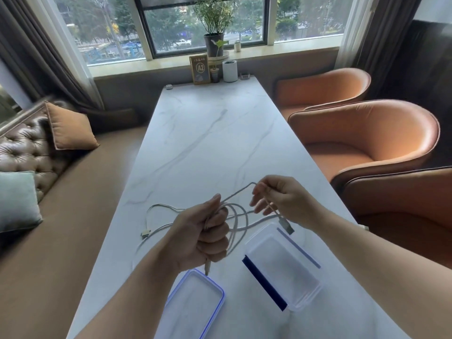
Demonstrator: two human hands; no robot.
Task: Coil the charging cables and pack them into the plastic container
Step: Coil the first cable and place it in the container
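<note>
- The left hand (208, 237) was clenched in a fist round several loops of the white charging cable (235, 192), held up over the near part of the marble table (208, 143).
- The right hand (281, 199) pinched the same cable between thumb and fingertips, just short of its USB plug (288, 227) (the other fingers were loosely spread).
- That plug dangled over the far rim of the clear plastic container (315, 287), which sat open at near right.
- Its blue-rimmed lid (221, 289) lay flat just to the left.
- A second white cable (159, 205) sprawled loose on the table, left of the fist.
</note>
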